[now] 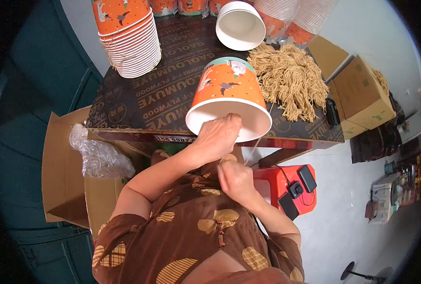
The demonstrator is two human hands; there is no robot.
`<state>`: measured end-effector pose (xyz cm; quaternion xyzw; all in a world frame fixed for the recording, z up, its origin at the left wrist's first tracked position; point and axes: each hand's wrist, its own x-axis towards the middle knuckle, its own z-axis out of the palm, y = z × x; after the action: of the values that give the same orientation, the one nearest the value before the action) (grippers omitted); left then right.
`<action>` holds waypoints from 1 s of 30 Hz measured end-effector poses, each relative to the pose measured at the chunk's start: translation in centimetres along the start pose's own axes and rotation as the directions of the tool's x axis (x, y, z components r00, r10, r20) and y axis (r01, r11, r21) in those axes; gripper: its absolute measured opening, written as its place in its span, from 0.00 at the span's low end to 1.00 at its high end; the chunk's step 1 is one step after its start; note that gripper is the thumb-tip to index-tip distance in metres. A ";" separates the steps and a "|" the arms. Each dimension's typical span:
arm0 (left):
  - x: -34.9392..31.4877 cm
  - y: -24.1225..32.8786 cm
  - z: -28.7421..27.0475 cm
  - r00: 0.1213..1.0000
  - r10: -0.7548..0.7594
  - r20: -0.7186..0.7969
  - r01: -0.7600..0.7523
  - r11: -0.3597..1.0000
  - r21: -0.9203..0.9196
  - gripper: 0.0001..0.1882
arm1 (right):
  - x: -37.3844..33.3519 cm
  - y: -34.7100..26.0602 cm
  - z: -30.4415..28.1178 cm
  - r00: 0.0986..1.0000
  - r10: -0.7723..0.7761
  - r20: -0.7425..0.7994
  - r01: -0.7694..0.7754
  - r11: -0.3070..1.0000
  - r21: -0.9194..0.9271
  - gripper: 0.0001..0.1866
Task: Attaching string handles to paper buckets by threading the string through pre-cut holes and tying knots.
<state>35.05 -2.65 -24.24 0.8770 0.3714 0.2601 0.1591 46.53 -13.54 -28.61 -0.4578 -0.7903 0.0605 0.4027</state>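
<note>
The orange paper bucket [229, 85] is tipped on its side at the near edge of the dark tabletop [167, 90], its white mouth facing the person, and all I see in it is part of a hand. Behind it there's a white-lined tub [240, 26], also tipped mouth-forward, and a nested stack of buckets [130, 47] to the left. Cardboard box [61, 175] on the left has a crumpled clear bag [104, 156] at its top. Tan strands [291, 80] are heaped just right of the bucket.

Left hand [218, 136] reaches into the bucket's mouth, fingers curled. Right hand [239, 182] is bunched up lower down, near a thin pale cord [254, 150]. It's kinda blurry, so I honestly can't tell what either hand is gripping, if anything.
</note>
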 end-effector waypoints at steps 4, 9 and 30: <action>0.1 -0.1 -0.2 0.999 0.018 0.029 -0.018 0.999 0.026 0.08 | 0.7 -2.2 -1.9 0.989 -0.127 0.071 0.128 0.992 -0.011 0.06; -0.1 -0.4 -0.7 0.998 0.037 0.041 -0.037 0.999 -0.009 0.08 | 1.9 -0.8 -2.9 0.979 -0.012 -0.204 -0.006 0.996 -0.086 0.08; 0.2 1.1 -2.6 0.998 -0.043 0.042 0.047 0.992 -0.114 0.06 | 2.5 1.1 -3.7 0.872 0.449 -0.198 -0.376 0.871 0.317 0.11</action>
<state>34.29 -3.05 -21.51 0.8627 0.3723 0.2599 0.2227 49.17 -11.97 -25.22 -0.5621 -0.5964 0.1905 0.5404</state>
